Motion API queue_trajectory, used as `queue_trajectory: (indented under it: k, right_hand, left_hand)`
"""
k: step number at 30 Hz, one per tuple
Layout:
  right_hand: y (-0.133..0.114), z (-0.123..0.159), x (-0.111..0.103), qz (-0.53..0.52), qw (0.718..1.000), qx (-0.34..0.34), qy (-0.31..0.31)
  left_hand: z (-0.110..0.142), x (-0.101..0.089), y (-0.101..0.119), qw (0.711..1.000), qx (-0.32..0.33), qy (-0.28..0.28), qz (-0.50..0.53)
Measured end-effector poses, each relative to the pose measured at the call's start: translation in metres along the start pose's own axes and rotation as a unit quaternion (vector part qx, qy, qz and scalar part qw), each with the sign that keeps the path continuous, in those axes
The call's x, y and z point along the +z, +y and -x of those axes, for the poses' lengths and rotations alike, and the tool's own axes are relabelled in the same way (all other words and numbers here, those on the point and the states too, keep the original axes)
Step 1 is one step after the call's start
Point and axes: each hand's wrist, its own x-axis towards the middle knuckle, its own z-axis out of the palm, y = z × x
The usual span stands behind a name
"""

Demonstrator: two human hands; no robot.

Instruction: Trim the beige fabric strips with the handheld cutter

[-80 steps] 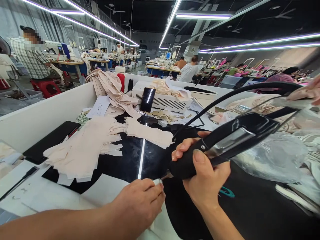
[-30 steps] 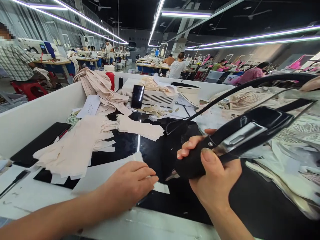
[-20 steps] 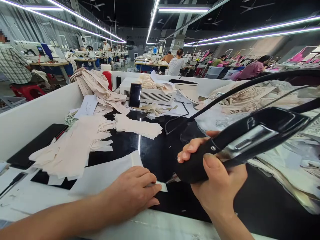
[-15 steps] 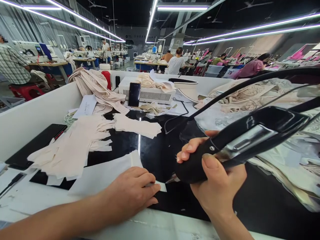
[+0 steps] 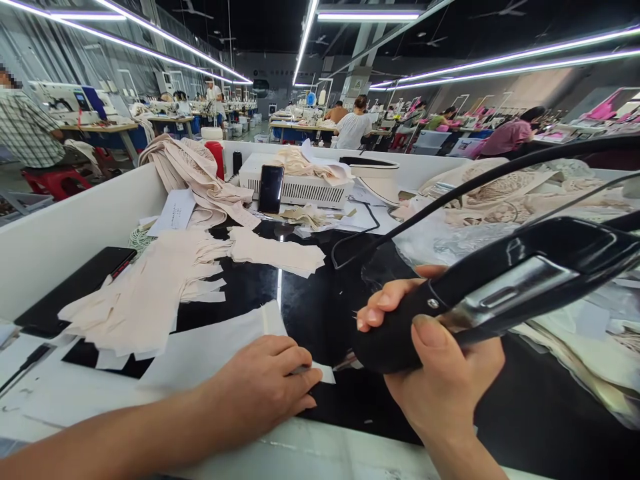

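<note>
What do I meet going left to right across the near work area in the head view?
Flat black device → pale fabric stack → left hand → right hand, gripping the black handheld tool.

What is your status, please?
Right grip closed around black tool. Left grip on white sheet. Black cable arcs beyond tool. Pale cloth pile beyond sheet.

– How is the handheld tool [image 5: 500,287] coloured?
– It is finished in black, inset with silver.
– And the shirt [image 5: 25,127]?
– Checked in white and dark; the stool [image 5: 55,181] is coloured red.
</note>
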Motion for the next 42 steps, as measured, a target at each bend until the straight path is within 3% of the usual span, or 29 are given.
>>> queue_trajectory:
  k: [13, 20, 27, 37, 42]
  right_hand:
    - [0.000, 0.000, 0.000, -0.016, 1.000, 0.001, -0.010]
    - [0.004, 0.004, -0.001, 0.008, 1.000, -0.005, -0.016]
    - [-0.011, 0.002, -0.002, 0.005, 1.000, 0.019, -0.004]
    - [-0.008, 0.009, -0.002, -0.001, 1.000, 0.022, -0.019]
    - [-0.012, 0.010, -0.004, 0.016, 1.000, 0.010, -0.013]
  left_hand:
    - [-0.001, -0.001, 0.000, 1.000, -0.003, 0.017, 0.002]
    - [-0.001, -0.002, 0.001, 1.000, -0.004, -0.008, -0.002]
    - [-0.001, -0.003, 0.001, 1.000, -0.002, -0.022, -0.006]
    - [0.000, -0.003, 0.000, 1.000, 0.000, 0.000, 0.011]
    - [0.001, -0.007, 0.001, 0.999, -0.015, -0.018, 0.023]
